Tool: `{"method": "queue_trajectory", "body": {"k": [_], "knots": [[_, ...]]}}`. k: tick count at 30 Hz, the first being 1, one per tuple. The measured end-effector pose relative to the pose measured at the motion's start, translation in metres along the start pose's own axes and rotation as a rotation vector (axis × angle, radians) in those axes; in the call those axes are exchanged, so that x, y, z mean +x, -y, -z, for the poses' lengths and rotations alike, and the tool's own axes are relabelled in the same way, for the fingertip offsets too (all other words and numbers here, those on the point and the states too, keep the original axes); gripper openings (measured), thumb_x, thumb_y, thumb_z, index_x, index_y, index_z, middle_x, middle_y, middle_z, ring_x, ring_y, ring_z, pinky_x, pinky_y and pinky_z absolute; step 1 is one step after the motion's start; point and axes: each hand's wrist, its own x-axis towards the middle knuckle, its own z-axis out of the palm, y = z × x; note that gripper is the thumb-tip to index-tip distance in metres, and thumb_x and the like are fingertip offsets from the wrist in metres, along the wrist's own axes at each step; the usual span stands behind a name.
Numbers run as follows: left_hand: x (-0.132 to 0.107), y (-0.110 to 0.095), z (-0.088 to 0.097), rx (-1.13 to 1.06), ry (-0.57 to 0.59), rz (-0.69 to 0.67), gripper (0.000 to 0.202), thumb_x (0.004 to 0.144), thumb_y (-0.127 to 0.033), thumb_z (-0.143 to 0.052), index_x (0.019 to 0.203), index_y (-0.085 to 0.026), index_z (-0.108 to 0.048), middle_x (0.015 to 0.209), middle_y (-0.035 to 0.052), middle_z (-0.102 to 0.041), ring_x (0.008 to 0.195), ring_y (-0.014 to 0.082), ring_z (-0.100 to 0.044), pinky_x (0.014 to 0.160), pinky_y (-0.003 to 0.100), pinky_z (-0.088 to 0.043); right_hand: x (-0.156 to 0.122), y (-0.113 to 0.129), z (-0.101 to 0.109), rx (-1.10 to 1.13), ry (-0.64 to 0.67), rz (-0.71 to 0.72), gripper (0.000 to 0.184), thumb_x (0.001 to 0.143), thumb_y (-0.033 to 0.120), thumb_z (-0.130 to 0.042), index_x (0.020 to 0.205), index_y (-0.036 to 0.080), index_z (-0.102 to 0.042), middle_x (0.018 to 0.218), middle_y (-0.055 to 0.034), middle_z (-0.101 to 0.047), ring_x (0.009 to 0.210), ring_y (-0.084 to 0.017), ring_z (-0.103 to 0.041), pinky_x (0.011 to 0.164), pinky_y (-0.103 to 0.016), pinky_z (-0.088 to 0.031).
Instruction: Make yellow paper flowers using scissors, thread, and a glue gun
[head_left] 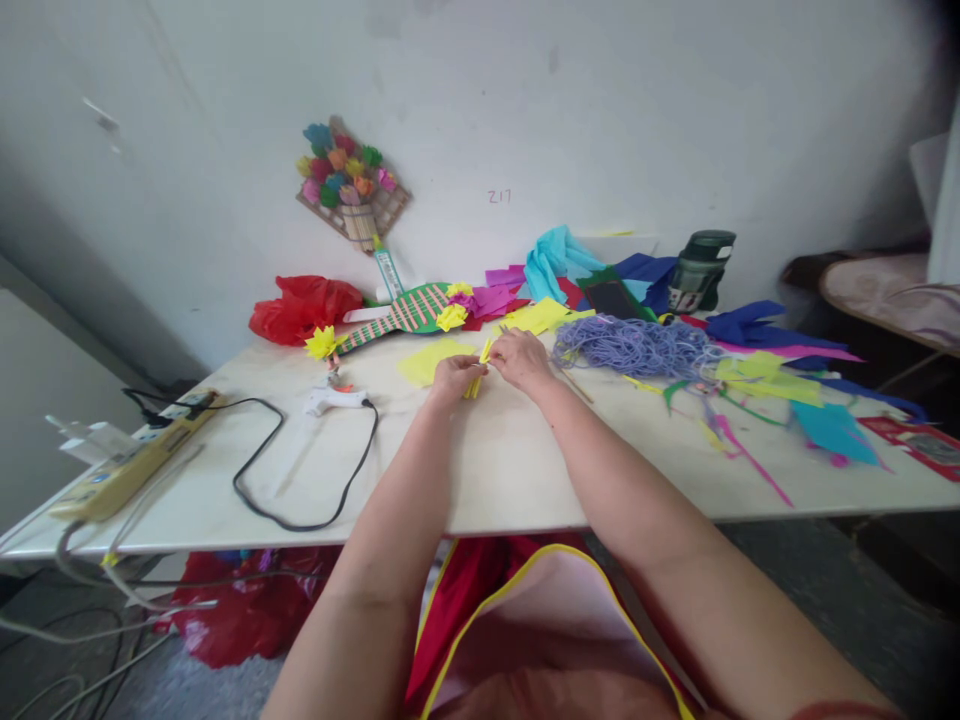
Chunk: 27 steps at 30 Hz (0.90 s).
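"Hands: how are they held?"
"Left hand (pixel 454 378) and right hand (pixel 523 360) are both mostly closed."
"On what?"
"By the right edge of a flat yellow sheet (pixel 421 366), a narrow yellow strip (pixel 486 351) is pinched between both."

Red apron (pixel 459 612) with yellow edging and whitish inside, bare forearms (pixel 397 490), rust-coloured sleeve (pixel 847 711).

Scuffed lt-gry wall (pixel 637 120), dk flr (pixel 780 570)
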Motion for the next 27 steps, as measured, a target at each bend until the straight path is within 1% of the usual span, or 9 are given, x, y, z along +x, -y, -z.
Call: {"method": "queue_trajectory", "body": {"k": [2,5,10,12,14,16,20,23,27], "knots": [[-0.001,-0.001,0.000,-0.012,0.037,-0.001,0.042,0.053,-0.031,-0.068,0.089,-0.011,-0.067,0.076,0.0074,-0.069,0.065,0.0143,-0.059,0.062,0.025,-0.043,-0.001,0.002,0.001,0.012,0.019,-0.042,0.011,0.079,0.024,-0.056,0.081,0.019,-0.066,0.083,-0.0058,-0.063,0.087,-0.019,-0.050,0.074,-0.030,-0.034],[-0.003,-0.004,0.001,-0.016,0.082,0.002,0.039,0.054,-0.031,-0.067,0.087,-0.011,-0.068,0.076,0.0073,-0.069,0.062,0.0130,-0.057,0.059,0.024,-0.041,-0.002,0.002,0.001,0.037,0.039,-0.112,0.015,0.079,0.027,-0.056,0.089,0.022,-0.066,0.088,-0.0066,-0.062,0.083,-0.018,-0.052,0.070,-0.028,-0.036],[-0.006,-0.006,0.002,-0.014,0.126,0.003,0.036,0.056,-0.031,-0.067,0.086,-0.011,-0.069,0.074,0.0068,-0.069,0.058,0.0113,-0.054,0.056,0.023,-0.039,-0.002,-0.002,-0.001,0.108,0.098,-0.044,0.017,0.080,0.024,-0.054,0.092,0.024,-0.065,0.088,-0.0037,-0.065,0.094,-0.018,-0.052,0.073,-0.027,-0.038],[-0.006,-0.005,0.003,-0.023,0.133,0.012,0.038,0.056,-0.032,-0.067,0.088,-0.012,-0.068,0.075,0.0067,-0.069,0.060,0.0120,-0.055,0.057,0.023,-0.040,-0.002,-0.003,-0.001,0.118,0.116,-0.056,0.018,0.080,0.026,-0.054,0.093,0.024,-0.066,0.090,-0.0034,-0.065,0.092,-0.017,-0.054,0.073,-0.027,-0.039],[-0.004,-0.004,0.002,-0.024,0.130,0.023,0.039,0.056,-0.032,-0.068,0.090,-0.012,-0.068,0.074,0.0060,-0.068,0.062,0.0126,-0.056,0.058,0.023,-0.041,-0.001,-0.003,-0.001,0.115,0.130,-0.084,0.018,0.079,0.028,-0.055,0.093,0.024,-0.066,0.090,-0.0035,-0.064,0.086,-0.016,-0.055,0.072,-0.026,-0.040],[-0.002,-0.003,0.001,0.018,0.111,0.022,0.039,0.056,-0.032,-0.069,0.090,-0.013,-0.068,0.070,0.0045,-0.067,0.061,0.0126,-0.057,0.058,0.023,-0.041,-0.001,-0.002,0.000,0.104,0.137,-0.112,0.018,0.079,0.028,-0.055,0.091,0.024,-0.067,0.089,-0.0037,-0.064,0.082,-0.016,-0.057,0.072,-0.026,-0.040],[0.004,0.003,0.000,0.112,0.067,0.000,0.040,0.058,-0.035,-0.070,0.092,-0.014,-0.068,0.064,0.0027,-0.064,0.057,0.0119,-0.056,0.054,0.022,-0.041,-0.002,0.000,0.001,0.059,0.126,-0.169,0.018,0.078,0.028,-0.055,0.088,0.022,-0.068,0.089,-0.0055,-0.065,0.080,-0.017,-0.059,0.070,-0.027,-0.041],[0.006,0.006,0.000,0.163,0.080,-0.012,0.031,0.063,-0.033,-0.066,0.087,-0.014,-0.068,0.066,0.0039,-0.065,0.055,0.0108,-0.055,0.055,0.022,-0.042,-0.002,0.001,0.000,0.056,0.132,-0.193,0.019,0.079,0.029,-0.053,0.089,0.022,-0.067,0.090,-0.0061,-0.067,0.082,-0.018,-0.060,0.070,-0.027,-0.041],[0.006,0.006,0.000,0.246,0.075,-0.036,0.024,0.069,-0.032,-0.060,0.082,-0.014,-0.069,0.070,0.0059,-0.067,0.052,0.0107,-0.055,0.054,0.023,-0.042,-0.002,-0.002,-0.002,0.115,0.141,-0.164,0.021,0.080,0.030,-0.053,0.095,0.024,-0.066,0.094,-0.0040,-0.069,0.086,-0.018,-0.061,0.072,-0.027,-0.042]]}}
